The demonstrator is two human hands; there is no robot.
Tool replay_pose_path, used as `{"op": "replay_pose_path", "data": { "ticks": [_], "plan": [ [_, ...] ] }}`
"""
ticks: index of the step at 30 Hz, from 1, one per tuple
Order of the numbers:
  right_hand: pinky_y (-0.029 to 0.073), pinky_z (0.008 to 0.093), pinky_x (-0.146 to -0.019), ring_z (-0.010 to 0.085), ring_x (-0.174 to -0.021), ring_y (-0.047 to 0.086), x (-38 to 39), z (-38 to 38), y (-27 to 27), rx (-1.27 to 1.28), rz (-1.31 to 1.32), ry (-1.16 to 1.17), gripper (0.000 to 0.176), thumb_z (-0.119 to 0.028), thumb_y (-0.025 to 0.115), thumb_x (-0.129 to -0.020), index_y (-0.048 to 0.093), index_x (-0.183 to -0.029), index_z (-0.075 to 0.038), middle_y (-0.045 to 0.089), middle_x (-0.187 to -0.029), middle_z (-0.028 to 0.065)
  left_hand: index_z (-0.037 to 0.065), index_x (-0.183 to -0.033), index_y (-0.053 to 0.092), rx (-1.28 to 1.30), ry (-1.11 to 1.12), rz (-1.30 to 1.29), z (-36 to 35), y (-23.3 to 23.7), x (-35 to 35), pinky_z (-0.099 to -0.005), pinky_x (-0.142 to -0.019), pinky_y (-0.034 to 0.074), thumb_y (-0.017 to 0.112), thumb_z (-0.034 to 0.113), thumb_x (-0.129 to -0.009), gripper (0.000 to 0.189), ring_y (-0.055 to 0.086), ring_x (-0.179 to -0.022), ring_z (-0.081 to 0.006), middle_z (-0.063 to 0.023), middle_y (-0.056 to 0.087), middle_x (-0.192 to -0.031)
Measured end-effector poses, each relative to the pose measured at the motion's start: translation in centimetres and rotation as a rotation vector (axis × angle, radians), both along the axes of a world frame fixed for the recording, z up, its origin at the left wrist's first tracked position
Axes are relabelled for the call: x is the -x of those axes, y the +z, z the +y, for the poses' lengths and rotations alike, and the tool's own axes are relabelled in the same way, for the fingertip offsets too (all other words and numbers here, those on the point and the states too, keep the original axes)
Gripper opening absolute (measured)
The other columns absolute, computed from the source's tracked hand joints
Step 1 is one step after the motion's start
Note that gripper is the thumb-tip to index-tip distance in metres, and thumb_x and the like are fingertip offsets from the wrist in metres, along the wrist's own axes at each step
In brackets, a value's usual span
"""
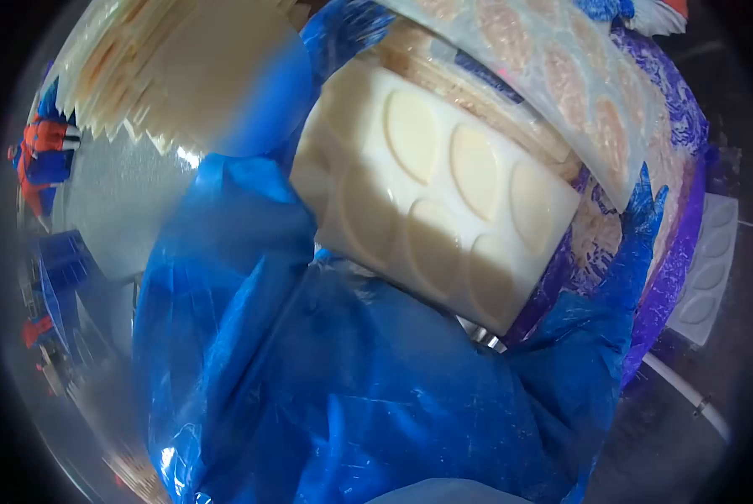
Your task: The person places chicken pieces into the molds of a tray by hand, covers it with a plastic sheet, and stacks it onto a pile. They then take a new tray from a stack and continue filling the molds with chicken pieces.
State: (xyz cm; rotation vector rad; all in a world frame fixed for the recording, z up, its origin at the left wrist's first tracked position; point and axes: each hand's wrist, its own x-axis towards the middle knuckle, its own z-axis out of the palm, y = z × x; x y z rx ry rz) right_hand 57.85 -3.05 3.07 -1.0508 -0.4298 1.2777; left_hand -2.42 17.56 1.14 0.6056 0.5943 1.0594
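My left hand (280, 97), blurred and in a blue glove, is closed on a thick stack of pale, jagged-edged sheets (170, 63) at the upper left. A white block with leaf-shaped hollows (406, 193) lies tilted in front of me, partly in shadow. Above its right side hangs a translucent sheet with pinkish oval patches (553, 67). Blue plastic (641, 214) reaches up to that sheet's lower end; my right hand's fingers cannot be made out there.
Purple-printed plastic with pale material (674, 101) lies at the right, beyond it another white moulded plate (708, 273). Blue plastic covering (376, 386) fills the foreground. A person in orange and blue (49, 147) is at the far left. A blue crate (65, 265) stands below.
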Motion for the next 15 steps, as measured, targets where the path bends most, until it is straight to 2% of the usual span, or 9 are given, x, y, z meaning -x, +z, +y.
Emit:
{"op": "replay_pose_path", "data": {
  "ticks": [1, 2, 3, 4, 6, 9, 11, 13, 15],
  "plan": [
    [0.029, 0.0461, -0.118, 0.0316, -0.142, 0.039, 0.2, -0.2, -0.5, 0.017, -0.004, 0.017, 0.079, -0.062, 0.03, -0.102, 0.031, -0.154, -0.004, 0.038, -0.156, 0.0151, 0.01, -0.097, 0.066, -0.02, -0.057, -0.058, 0.8, 0.3, -2.4, -0.0405, -0.081, 0.055, 0.051, 0.045, -0.102, 0.038, 0.066, -0.092, -0.0238, -0.0069, 0.071, -0.093],
    [0.035, 0.0457, -0.114, 0.0325, -0.138, 0.044, 0.5, -0.3, -1.1, 0.11, -0.145, -0.093, 0.08, -0.062, 0.041, -0.099, 0.035, -0.152, -0.003, 0.044, -0.152, 0.0151, 0.008, -0.106, 0.066, -0.005, -0.046, -0.062, -0.3, 2.4, -4.8, -0.0377, -0.08, 0.056, 0.051, 0.046, -0.102, 0.041, 0.066, -0.092, -0.0226, -0.0063, 0.07, -0.096],
    [0.04, 0.0452, -0.11, 0.0334, -0.133, 0.049, 1.7, -0.2, -1.4, 0.192, -0.293, -0.207, 0.081, -0.062, 0.051, -0.096, 0.04, -0.15, -0.003, 0.049, -0.148, 0.0152, 0.004, -0.12, 0.063, -0.168, -0.528, -0.311, 5.0, -3.4, -4.1, -0.037, -0.084, 0.056, 0.053, 0.041, -0.102, 0.042, 0.066, -0.096, -0.0221, -0.0096, 0.07, -0.106],
    [0.04, 0.0452, -0.11, 0.0334, -0.133, 0.049, 2.1, -0.2, -2.0, 0.189, -0.305, -0.195, 0.081, -0.062, 0.051, -0.096, 0.04, -0.15, -0.003, 0.049, -0.148, 0.0152, 0.001, -0.125, 0.061, -0.07, 0.023, -0.065, 0.4, 2.0, -8.1, -0.0354, -0.081, 0.056, 0.054, 0.032, -0.101, 0.039, 0.066, -0.095, -0.0216, -0.0116, 0.069, -0.109],
    [0.052, 0.0424, -0.098, 0.0314, -0.122, 0.057, 1.6, -0.4, -3.3, -0.59, -1.981, -0.119, 0.065, -0.03, 0.076, -0.086, 0.052, -0.134, 0.005, 0.059, -0.132, 0.0199, 0.0, -0.121, 0.063, -0.196, 0.155, 0.074, 2.5, 1.1, -9.6, -0.0326, -0.074, 0.055, 0.055, 0.019, -0.096, 0.033, 0.067, -0.093, -0.0215, -0.011, 0.07, -0.108],
    [0.053, 0.0436, -0.094, 0.035, -0.107, 0.065, 1.6, -0.8, -4.5, -0.543, -1.59, -0.446, 0.06, -0.024, 0.082, -0.078, 0.06, -0.124, 0.007, 0.065, -0.118, 0.0226, 0.001, -0.118, 0.064, -0.343, 0.196, 0.301, 0.2, 6.1, -7.2, -0.0314, -0.069, 0.054, 0.053, 0.021, -0.097, 0.032, 0.067, -0.086, -0.0177, -0.009, 0.07, -0.104],
    [0.053, 0.0408, -0.092, 0.0311, -0.106, 0.065, 6.4, -2.5, 0.6, -0.636, -2.08, -0.535, 0.065, -0.028, 0.08, -0.08, 0.054, -0.13, 0.005, 0.065, -0.117, 0.0227, 0.0, -0.128, 0.059, -0.377, 0.093, 0.106, -5.6, 13.7, -4.2, -0.0388, -0.087, 0.053, 0.052, 0.026, -0.098, 0.041, 0.065, -0.106, -0.0253, -0.0167, 0.066, -0.121],
    [0.055, 0.0395, -0.09, 0.0296, -0.105, 0.066, 0.1, -1.4, -1.5, -0.648, -2.158, -0.384, 0.063, -0.025, 0.079, -0.08, 0.053, -0.13, 0.004, 0.064, -0.118, 0.0226, 0.0, -0.131, 0.057, -0.444, 0.129, 0.046, -10.6, 16.2, -1.8, -0.0379, -0.088, 0.053, 0.052, 0.026, -0.099, 0.041, 0.065, -0.105, -0.0249, -0.0155, 0.065, -0.123],
    [0.056, 0.0382, -0.088, 0.0277, -0.104, 0.067, 6.6, 2.9, -0.1, -0.631, -1.997, -0.3, 0.061, -0.021, 0.078, -0.082, 0.052, -0.131, 0.004, 0.063, -0.121, 0.0226, 0.001, -0.137, 0.053, -0.568, 0.166, -0.039, -15.1, 19.2, 1.0, -0.0361, -0.089, 0.053, 0.051, 0.025, -0.102, 0.043, 0.067, -0.103, -0.0241, -0.013, 0.065, -0.126]
  ]
}}
